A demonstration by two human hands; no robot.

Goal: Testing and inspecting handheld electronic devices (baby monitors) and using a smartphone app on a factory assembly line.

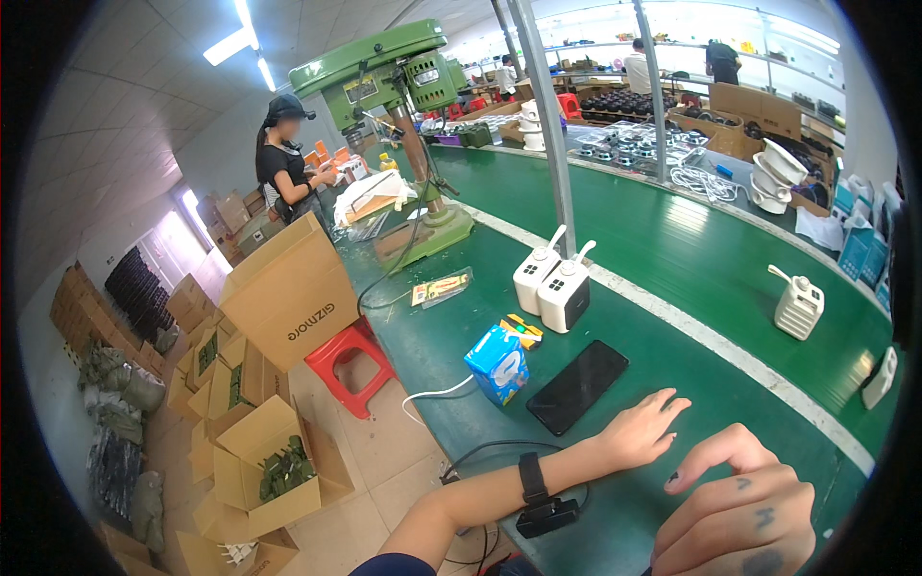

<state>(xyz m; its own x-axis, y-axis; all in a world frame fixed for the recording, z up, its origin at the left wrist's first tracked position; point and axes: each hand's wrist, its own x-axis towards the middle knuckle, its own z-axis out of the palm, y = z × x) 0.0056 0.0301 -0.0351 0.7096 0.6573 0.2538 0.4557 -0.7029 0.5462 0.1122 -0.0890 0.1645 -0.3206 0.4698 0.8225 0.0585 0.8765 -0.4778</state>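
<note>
My left hand (642,430) hangs over the green tabletop (499,259) with fingers spread and nothing in them. A black band holding a small dark device (547,516) circles my left wrist. A dark smartphone (578,386) lies flat just beyond that hand. My right hand (740,509) is in the lower right corner, closest to me. Its fingers are loosely bent and apart; no object shows in them, though the palm is hidden. Beyond the phone, two white boxy devices (552,288) with upright handles stand side by side. A blue printed packet (497,365) stands left of the phone, beside a yellow-and-black item (523,329).
A green drill press (423,144) rises at the far left of the table, near a standing person (288,163). Another white device (797,305) stands beyond the white strip. A grey post (552,125) blocks the middle. Cardboard cartons (279,451) and a red stool (351,370) fill the left floor.
</note>
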